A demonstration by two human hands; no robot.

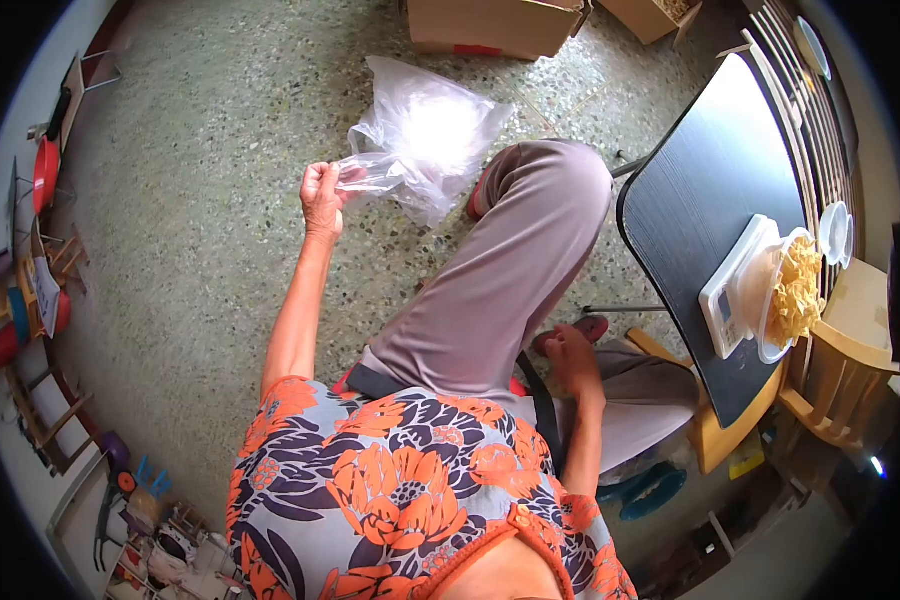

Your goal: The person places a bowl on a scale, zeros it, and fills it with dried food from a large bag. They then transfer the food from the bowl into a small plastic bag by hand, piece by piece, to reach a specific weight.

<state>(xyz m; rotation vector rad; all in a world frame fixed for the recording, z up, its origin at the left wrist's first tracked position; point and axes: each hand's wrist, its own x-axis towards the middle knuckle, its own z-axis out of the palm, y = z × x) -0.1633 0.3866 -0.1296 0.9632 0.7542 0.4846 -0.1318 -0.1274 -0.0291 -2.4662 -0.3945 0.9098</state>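
Note:
Out to the front left, my left hand (pixel 322 200) is closed on the gathered edge of a clear plastic bag (pixel 430 140). The bag spreads beyond the hand, close to my knee, and light glares white off its middle. My right hand (pixel 575 362) is low by my other leg, in shade. Its fingers look bent, but I cannot make out whether they are open or closed, and no object shows in them.
At my right stands a black table (pixel 705 170). On it, a white scale (pixel 735 290) sits beside a clear bowl (pixel 775 340) of yellowish pieces (pixel 798 285). A cardboard box (pixel 490 28) is on the speckled floor (pixel 190 220) ahead. Wooden chairs (pixel 840 390) stand right of the table.

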